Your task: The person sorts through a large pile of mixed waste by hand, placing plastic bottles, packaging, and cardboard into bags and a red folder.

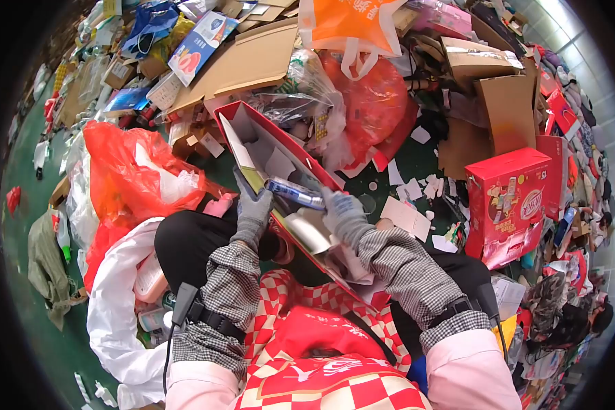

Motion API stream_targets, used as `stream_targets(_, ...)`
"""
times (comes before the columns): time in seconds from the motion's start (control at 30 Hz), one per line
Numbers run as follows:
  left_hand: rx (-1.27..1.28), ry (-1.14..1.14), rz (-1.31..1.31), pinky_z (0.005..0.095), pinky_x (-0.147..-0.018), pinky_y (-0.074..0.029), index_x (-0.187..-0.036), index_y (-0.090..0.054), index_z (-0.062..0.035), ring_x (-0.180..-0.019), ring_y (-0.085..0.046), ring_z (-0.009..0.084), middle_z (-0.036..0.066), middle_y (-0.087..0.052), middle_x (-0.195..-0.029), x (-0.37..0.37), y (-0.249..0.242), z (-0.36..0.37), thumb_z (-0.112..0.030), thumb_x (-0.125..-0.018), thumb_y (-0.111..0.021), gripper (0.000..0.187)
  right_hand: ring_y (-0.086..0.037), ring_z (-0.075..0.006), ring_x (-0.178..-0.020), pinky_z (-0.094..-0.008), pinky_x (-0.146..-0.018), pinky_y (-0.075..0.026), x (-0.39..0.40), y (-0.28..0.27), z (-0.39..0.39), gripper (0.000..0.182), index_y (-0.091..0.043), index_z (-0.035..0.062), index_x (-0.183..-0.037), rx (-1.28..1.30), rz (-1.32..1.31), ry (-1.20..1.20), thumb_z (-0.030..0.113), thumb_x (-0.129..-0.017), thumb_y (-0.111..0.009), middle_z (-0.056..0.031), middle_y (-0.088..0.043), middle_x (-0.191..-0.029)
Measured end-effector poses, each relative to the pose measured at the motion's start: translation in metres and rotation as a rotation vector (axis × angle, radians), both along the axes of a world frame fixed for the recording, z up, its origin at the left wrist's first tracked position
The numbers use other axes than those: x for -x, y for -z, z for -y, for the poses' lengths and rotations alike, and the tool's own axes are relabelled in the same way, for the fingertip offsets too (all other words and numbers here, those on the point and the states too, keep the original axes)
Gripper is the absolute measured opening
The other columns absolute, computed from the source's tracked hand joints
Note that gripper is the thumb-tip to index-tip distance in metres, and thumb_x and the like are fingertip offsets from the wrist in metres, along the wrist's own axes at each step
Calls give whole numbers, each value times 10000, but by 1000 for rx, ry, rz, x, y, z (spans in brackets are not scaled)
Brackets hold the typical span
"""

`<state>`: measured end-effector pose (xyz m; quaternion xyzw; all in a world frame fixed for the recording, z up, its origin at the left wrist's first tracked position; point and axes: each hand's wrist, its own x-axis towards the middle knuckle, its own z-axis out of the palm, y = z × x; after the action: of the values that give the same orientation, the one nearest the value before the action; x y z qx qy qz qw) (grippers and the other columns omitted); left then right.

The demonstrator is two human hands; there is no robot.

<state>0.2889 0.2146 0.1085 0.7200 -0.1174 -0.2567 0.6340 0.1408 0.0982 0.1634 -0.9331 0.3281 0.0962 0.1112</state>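
An open red box [290, 145] with a pale inside lies slanted across my lap, holding papers and a silvery sheet [309, 232]. A blue-and-silver tube-shaped pack [295, 193] lies crosswise over its opening, between my hands. My left hand [254, 213], in a grey glove, is closed on the box's left edge, its thumb by the pack's left end. My right hand [346, 215], also gloved, is closed at the pack's right end, over the box's right side. Its fingertips are partly hidden.
A red plastic bag [133, 171] and a white sack [119, 311] lie to my left. Cardboard [242, 63] and an orange-and-white bag [352, 24] lie ahead. A red carton [506, 205] stands at right. Paper scraps [406, 215] litter the green floor.
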Motion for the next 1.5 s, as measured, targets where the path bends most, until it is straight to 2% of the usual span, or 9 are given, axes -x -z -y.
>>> stream_targets(0.17,-78,-34,57,230,-456,-369,-1068,-477,-42,-530,-455,87,-3,-509,-686,5,4,1,-69,-781,-547,297,-642,-320,-872,-540,-591,-502,-52,108,-22,341,-559,28,-1123,-67,-427,-147,186,-824,-523,-117,-658,-931)
stream_targets(0.27,-90,-69,49,237,-453,-393,-1330,-298,-110,-520,-457,92,14,-505,-702,9,0,-5,-57,-783,-529,596,-665,-238,-791,-425,-564,-500,-79,107,-31,161,-703,145,-849,17,-293,92,226,-786,-578,-86,-678,-866)
stream_targets(0.57,18,-94,-106,216,-433,-391,-1398,-185,-133,-495,-443,80,19,-515,-719,8,-15,-7,-41,-785,-536,711,-496,-326,-1090,-403,-893,-420,-48,51,-48,701,-241,14,-1352,-216,-130,-114,152,-756,-584,-226,-424,-1242)
stream_targets(0.77,-19,-32,-11,205,-586,-426,-1355,-298,-74,-694,-492,84,25,-543,-937,-11,-15,-18,-5,-760,-539,646,-605,-273,-961,-406,-795,-483,-110,26,-18,294,-593,26,-1047,-341,-177,-392,161,-789,-557,-129,-638,-999)
stream_targets(0.93,79,-1,39,180,-530,-381,-1367,-286,-53,-639,-452,55,35,-525,-970,-26,-13,-10,-6,-753,-533,664,-608,-310,-841,-386,-743,-475,-36,-18,68,312,-574,85,-1076,-484,985,39,218,-801,-510,-184,-614,-877)
stream_targets(1.07,11,6,108,176,-531,-369,-1368,-280,-46,-625,-424,57,30,-513,-986,-17,-18,1,-5,-755,-509,655,-593,-294,-935,-373,-810,-464,-7,109,147,581,-501,34,-1121,-494,153,479,439,-718,-608,-194,-600,-1005)
stream_targets(1.23,-41,-13,183,167,-480,-347,-1366,-278,-71,-579,-413,49,22,-517,-950,-15,-12,13,-15,-759,-498,648,-287,-342,-1282,-498,-1003,-283,-43,203,93,946,-192,187,-1399,-208,-122,246,436,-645,-705,-151,-239,-1411)
stream_targets(1.37,-83,-16,114,180,-517,-342,-1383,-245,-95,-625,-409,62,26,-501,-961,-9,-26,18,-13,-762,-504,677,-477,-321,-1141,-434,-940,-396,-33,267,97,875,-263,169,-1383,-415,263,412,317,-641,-702,-155,-438,-1290)
stream_targets(1.5,-92,-26,124,263,-866,-413,-1378,-250,-28,-1023,-485,159,93,-453,-1228,-7,-35,21,-16,-756,-507,673,-584,-276,-981,-342,-844,-456,-10,120,116,649,-373,59,-1316,-927,1050,752,166,-729,-628,-214,-540,-1148)
